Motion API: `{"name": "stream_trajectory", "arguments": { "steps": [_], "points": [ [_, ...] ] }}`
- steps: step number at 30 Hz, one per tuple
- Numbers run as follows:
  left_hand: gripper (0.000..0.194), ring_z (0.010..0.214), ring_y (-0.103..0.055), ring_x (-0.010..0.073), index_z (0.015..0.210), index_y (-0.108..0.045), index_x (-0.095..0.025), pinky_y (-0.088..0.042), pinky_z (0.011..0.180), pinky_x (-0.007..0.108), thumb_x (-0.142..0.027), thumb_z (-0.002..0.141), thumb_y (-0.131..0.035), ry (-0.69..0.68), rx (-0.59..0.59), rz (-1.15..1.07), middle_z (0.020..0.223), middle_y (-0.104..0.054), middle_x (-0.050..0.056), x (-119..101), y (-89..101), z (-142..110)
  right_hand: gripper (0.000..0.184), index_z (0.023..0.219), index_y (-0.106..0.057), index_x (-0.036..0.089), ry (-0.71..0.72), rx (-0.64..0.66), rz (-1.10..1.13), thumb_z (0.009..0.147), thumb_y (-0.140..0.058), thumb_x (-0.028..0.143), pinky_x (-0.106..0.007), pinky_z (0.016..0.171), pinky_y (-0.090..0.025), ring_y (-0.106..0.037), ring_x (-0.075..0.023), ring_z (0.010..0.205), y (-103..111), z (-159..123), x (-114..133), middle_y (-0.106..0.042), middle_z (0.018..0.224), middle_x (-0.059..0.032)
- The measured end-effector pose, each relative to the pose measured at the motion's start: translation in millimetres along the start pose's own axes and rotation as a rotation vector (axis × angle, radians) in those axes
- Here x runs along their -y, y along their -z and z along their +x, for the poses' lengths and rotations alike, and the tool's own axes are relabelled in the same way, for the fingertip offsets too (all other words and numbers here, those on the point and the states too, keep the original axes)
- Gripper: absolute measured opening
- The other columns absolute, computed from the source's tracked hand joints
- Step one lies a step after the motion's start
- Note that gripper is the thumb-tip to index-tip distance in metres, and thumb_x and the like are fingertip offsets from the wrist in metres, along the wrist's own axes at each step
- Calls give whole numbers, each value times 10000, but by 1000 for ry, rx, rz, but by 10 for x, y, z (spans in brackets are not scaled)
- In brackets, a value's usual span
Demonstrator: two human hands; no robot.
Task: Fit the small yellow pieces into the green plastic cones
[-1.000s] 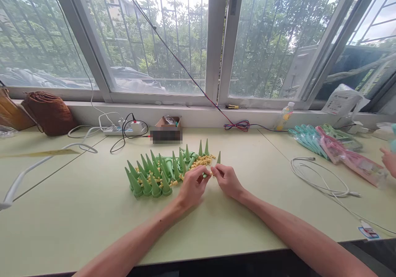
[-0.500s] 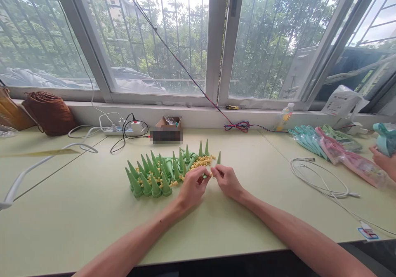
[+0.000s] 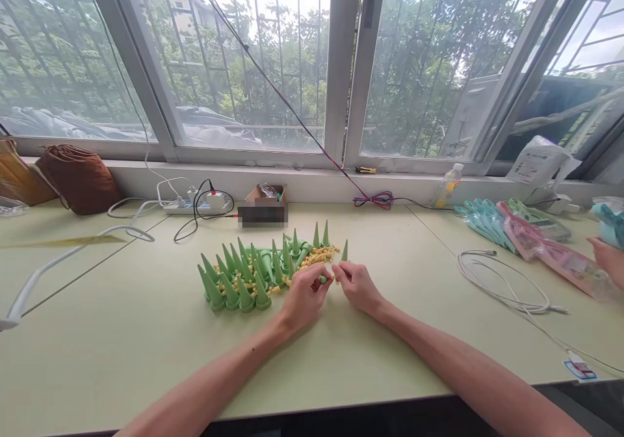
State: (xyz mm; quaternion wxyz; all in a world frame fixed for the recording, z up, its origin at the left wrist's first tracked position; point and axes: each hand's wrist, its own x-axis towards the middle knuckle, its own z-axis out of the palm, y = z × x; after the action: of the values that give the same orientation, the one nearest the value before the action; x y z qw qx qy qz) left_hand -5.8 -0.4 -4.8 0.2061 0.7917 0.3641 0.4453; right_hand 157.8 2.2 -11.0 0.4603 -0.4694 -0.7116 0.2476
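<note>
My left hand [image 3: 305, 292] is closed round a small green part [image 3: 322, 279], most of it hidden by the fingers. Close beside it, my right hand [image 3: 359, 287] is pinched, with a tiny yellowish piece partly visible near its fingertips. Left of my hands, many green plastic cones [image 3: 246, 294] stand upright in a cluster, with yellow pieces among them. A loose pile of small yellow parts [image 3: 322, 253] lies behind my left hand. One separate green cone [image 3: 345, 251] stands just behind my right fingertips.
Behind the cones are a small cardboard box [image 3: 280, 193] and a power strip [image 3: 180, 206]. A white cable [image 3: 502, 294] lies coiled at right, before teal and pink bagged items [image 3: 531, 235]. Another person's hand [image 3: 607, 260] holds something teal at the right edge. A bottle [image 3: 447, 186] stands by the window.
My two hands stay almost in place, moving only slightly at the fingertips. At the right edge, the other person's hand has come further into view with a teal thing.
</note>
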Motion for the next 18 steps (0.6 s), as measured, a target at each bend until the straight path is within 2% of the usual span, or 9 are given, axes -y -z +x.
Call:
{"name": "stream_trajectory", "arguments": {
  "steps": [6,12,15,18],
  "points": [
    [133,495,-448,87,742,-568,-187,-387,504,212,-232,863,-601,83,-12,-30,609,-514,-40,-54,-9,13,459,566,-304,204,-21,-31,-5,948,-424,429,-253,495,-240,-282,-98,507,-23,-2,7,-309,517,54],
    [119,495,-486,89,786,-549,-183,-401,490,210,-264,863,-590,139,-26,-95,647,-548,-28,-88,-3,23,490,563,-232,213,-19,-150,-19,941,-446,441,-260,474,-194,-217,-95,502,-4,9,34,-220,516,64],
    [113,498,-481,93,794,-540,-185,-402,488,212,-267,864,-577,160,-11,-71,640,-530,-32,-78,-3,29,480,573,-251,217,-18,-258,-9,958,-426,443,-260,477,-210,-226,-100,505,27,6,53,-239,523,63],
    [104,537,-487,101,778,-537,-183,-435,502,219,-250,836,-592,158,45,-32,677,-527,-21,-63,-10,32,449,595,-340,213,-5,-298,15,971,-413,447,-255,484,-250,-266,-105,509,44,-9,74,-299,535,58]
  ]
}}
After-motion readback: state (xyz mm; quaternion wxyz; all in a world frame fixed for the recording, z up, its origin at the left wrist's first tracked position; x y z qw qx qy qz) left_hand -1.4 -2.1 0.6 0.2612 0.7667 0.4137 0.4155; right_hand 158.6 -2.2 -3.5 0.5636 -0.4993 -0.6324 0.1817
